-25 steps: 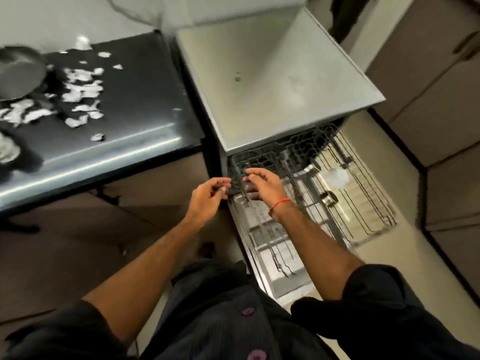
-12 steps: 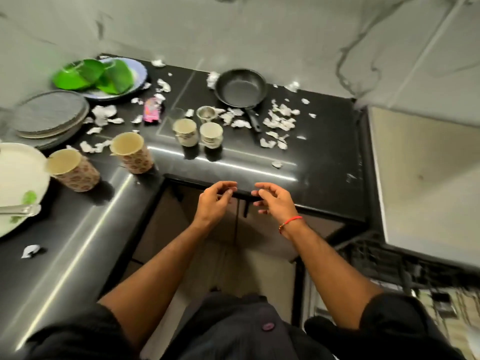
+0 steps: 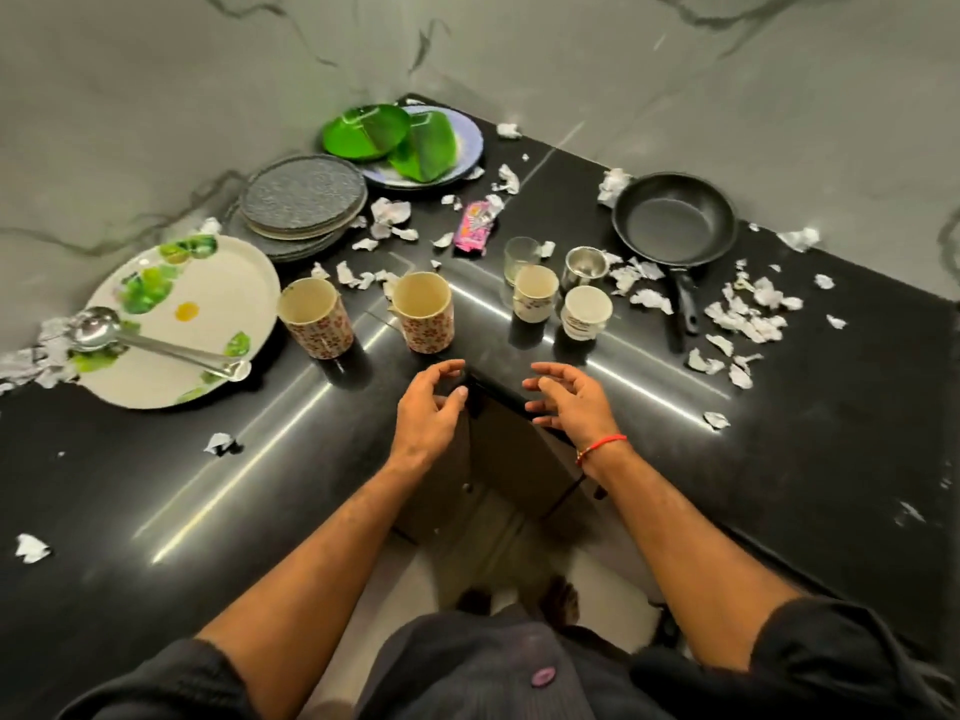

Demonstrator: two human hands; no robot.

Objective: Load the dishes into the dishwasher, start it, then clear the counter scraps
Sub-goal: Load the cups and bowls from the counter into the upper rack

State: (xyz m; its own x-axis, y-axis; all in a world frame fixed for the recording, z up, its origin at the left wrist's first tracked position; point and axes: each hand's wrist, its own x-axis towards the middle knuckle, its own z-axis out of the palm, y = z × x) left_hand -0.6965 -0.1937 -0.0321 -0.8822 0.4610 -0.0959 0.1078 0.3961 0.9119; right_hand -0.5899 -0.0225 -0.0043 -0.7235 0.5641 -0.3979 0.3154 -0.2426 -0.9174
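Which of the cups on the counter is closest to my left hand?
The right floral mug, just beyond your left hand. The other floral mug sits farther left; the small cups are farther right.

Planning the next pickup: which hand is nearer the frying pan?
Right. The right hand hovers below-left of the frying pan; the left hand is farther left, under a floral mug.
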